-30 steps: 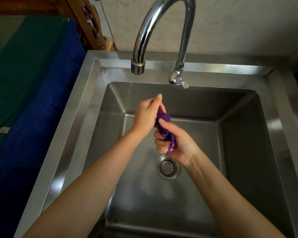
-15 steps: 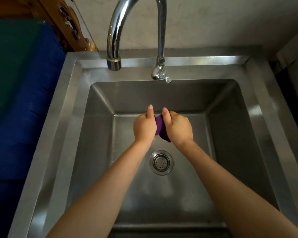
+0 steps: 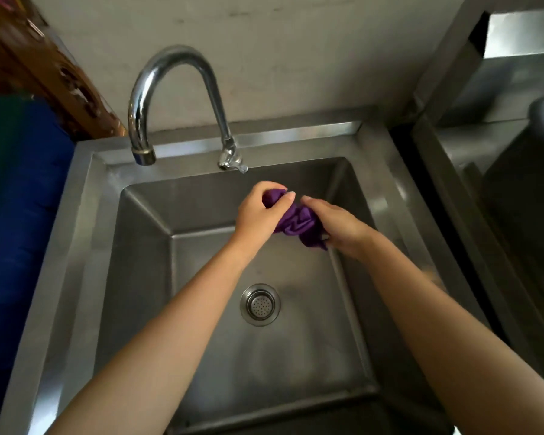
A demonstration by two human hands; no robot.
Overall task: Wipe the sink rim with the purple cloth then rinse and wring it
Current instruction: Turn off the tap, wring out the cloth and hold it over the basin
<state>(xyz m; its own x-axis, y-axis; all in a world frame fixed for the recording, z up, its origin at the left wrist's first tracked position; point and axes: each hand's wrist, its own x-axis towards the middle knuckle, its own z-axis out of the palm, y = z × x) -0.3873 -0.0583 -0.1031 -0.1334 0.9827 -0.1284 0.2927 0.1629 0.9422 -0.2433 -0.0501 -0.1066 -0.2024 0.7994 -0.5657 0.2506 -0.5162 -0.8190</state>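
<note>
The purple cloth (image 3: 296,222) is bunched and twisted between both hands, held in the air over the far part of the steel basin. My left hand (image 3: 259,211) is closed around its left end, thumb and fingers pinching the top. My right hand (image 3: 335,226) grips the right end, and a short tail of cloth hangs below it. The sink rim (image 3: 85,215) frames the basin on all sides. No water runs from the curved chrome tap (image 3: 176,89), whose spout ends to the left of my hands.
A round drain strainer (image 3: 260,304) sits in the basin floor below my arms. The tap's small lever (image 3: 231,160) is at the back rim. A blue and green covering (image 3: 19,215) lies left of the sink. Another steel unit (image 3: 500,152) stands to the right.
Both hands have risen and shifted toward the back right of the basin with the cloth. They have drawn apart, so more of the twisted cloth shows between them. The view has tilted up.
</note>
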